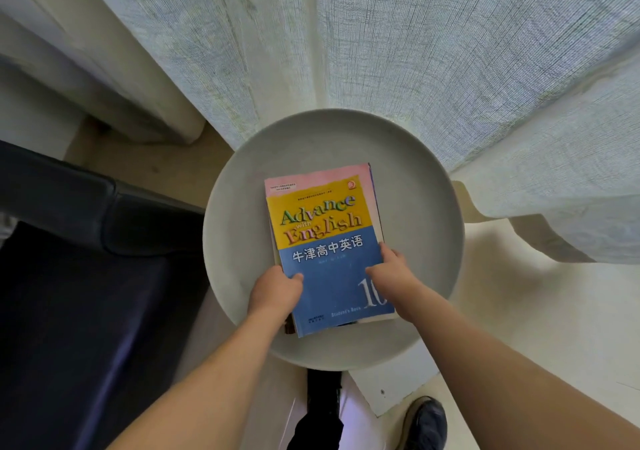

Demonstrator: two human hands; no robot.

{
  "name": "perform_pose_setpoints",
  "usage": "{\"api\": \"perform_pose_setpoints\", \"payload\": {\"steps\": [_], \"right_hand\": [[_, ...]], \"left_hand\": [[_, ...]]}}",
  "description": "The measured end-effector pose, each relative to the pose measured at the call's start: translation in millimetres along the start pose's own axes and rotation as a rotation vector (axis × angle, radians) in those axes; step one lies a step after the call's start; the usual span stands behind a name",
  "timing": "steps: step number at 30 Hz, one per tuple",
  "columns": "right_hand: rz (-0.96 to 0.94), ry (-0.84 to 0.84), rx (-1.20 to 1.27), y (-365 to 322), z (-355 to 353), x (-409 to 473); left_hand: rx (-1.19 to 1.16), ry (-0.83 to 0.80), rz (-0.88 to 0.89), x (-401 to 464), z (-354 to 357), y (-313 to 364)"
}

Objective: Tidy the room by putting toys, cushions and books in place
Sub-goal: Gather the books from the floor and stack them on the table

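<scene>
You are looking down on a round grey table [426, 207] with a small stack of books on it. The top book [329, 242] — yellow above, blue below, marked with a big 10 — is lying face up near the middle of the table. Your left hand [273, 290] is gripping the stack at its near left edge, thumb lying on the blue cover. Your right hand [393, 266] is gripping the right edge, thumb on the cover and fingers curling round the side. Pale curtains [415, 51] are hanging just behind the table — a dark sofa [86, 259] is standing to its left.
</scene>
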State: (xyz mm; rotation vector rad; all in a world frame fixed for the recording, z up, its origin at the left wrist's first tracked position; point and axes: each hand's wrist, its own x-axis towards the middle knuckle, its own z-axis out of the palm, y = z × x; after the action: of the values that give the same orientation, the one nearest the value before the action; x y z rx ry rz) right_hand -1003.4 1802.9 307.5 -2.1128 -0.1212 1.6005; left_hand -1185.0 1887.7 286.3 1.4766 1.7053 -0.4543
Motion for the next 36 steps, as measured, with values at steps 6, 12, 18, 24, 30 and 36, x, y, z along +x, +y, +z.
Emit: {"api": "perform_pose_setpoints", "payload": {"steps": [6, 12, 18, 24, 30, 36], "right_hand": [[0.014, 0.055, -0.086, 4.2, 9.5, -2.0], [-0.034, 0.151, -0.324, 23.3, 10.7, -20.4], [-0.45, 0.248, -0.783, 37.9, 12.1, -50.3], [-0.639, 0.108, -1.115, 41.5, 28.0, -106.9], [-0.701, -0.025, -1.262, 62.0, 62.6, -148.6], [-0.771, -0.183, -1.484, 98.8, 137.0, -183.5]], "left_hand": [[0.132, 0.046, 0.072, -7.7, 2.6, 1.9], [0.195, 0.138, 0.15, -30.3, -7.7, -2.3], [0.27, 0.249, 0.288, -59.0, -17.2, -26.5], [0.251, 0.385, 0.286, -112.5, -15.5, -74.0], [0.198, 0.419, 0.168, -171.8, -6.0, -146.4], [0.063, 0.448, -0.063, -230.0, 10.6, -262.1]]}}
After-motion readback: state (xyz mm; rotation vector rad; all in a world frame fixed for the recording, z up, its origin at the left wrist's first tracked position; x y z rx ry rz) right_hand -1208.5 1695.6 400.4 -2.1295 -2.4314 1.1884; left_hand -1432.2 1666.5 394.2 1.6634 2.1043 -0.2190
